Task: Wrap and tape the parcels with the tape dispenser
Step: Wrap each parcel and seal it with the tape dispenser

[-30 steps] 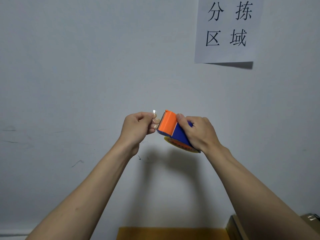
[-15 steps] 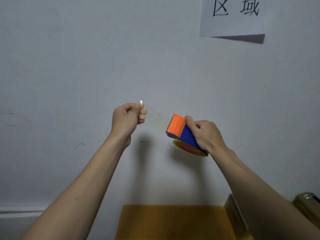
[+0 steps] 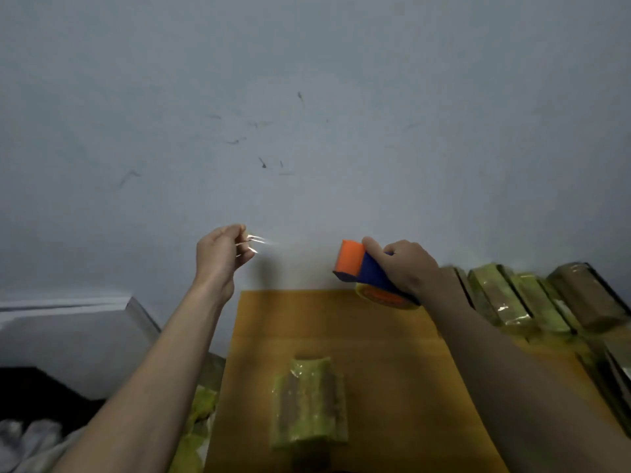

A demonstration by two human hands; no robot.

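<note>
My right hand (image 3: 404, 264) grips an orange and blue tape dispenser (image 3: 362, 268) with a roll of tape under it, held in the air near the wall. My left hand (image 3: 222, 254) pinches the free end of a clear tape strip (image 3: 263, 242), which stretches across the gap towards the dispenser and shows only as faint glints. Below, on an orange table top (image 3: 392, 370), lies a parcel (image 3: 309, 401) wrapped in yellowish film, lengthwise in front of me.
Several wrapped parcels (image 3: 532, 302) are stacked at the right along the wall. More yellow wrapped items (image 3: 201, 404) lie at the table's left edge. A grey box (image 3: 68, 339) stands at the left. The grey wall rises right behind the table.
My hands have drawn further apart, pulling out more tape. The view has tilted down: the paper sign left the frame, and the table with the parcel came into sight.
</note>
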